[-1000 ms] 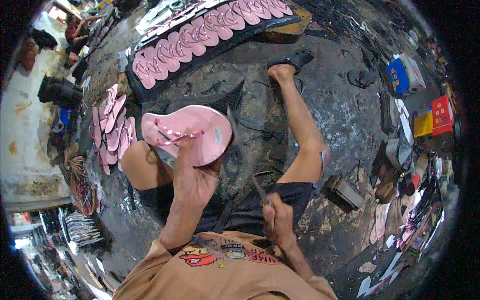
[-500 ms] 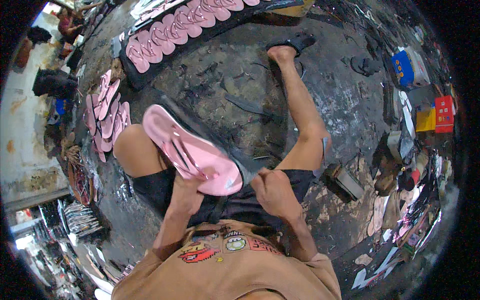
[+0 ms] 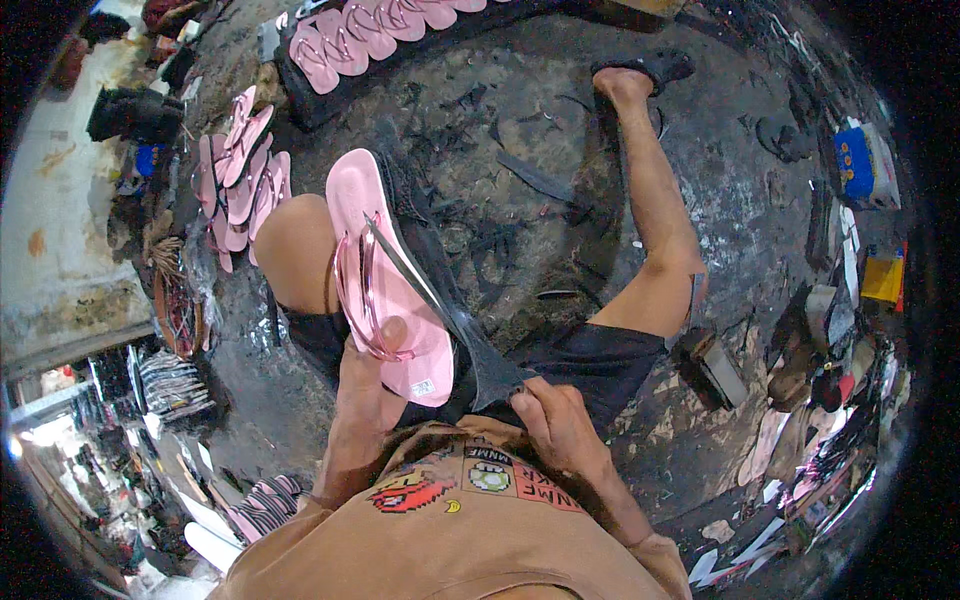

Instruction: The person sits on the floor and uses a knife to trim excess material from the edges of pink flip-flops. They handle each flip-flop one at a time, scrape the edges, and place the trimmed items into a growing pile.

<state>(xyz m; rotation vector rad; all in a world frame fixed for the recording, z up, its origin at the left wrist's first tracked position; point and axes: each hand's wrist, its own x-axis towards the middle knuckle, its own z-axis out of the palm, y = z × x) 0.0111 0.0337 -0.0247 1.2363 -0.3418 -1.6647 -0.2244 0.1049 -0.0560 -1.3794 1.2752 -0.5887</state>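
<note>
One smooth pink sandal [image 3: 396, 298], left fingers [image 3: 393, 333] gripping it, right fingers [image 3: 534, 411] pinching dark sheeting [image 3: 482, 358], perhaps rubber

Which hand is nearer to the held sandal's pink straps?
Left. The left hand grips the sandal, thumb at its straps; the right hand holds the dark strip, farther right.

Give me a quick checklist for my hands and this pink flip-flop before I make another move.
1. Left hand gripping the pink flip-flop: ok.
2. Right hand gripping the end of the black sheet: ok.
3. Black sheet well clear of the flip-flop: not ok, it runs along the right edge.
4. Flip-flop's underside clean: cannot tell, it faces away.
5. Pile of pink flip-flops clear of both hands: ok, it lies beyond your left knee.
</note>
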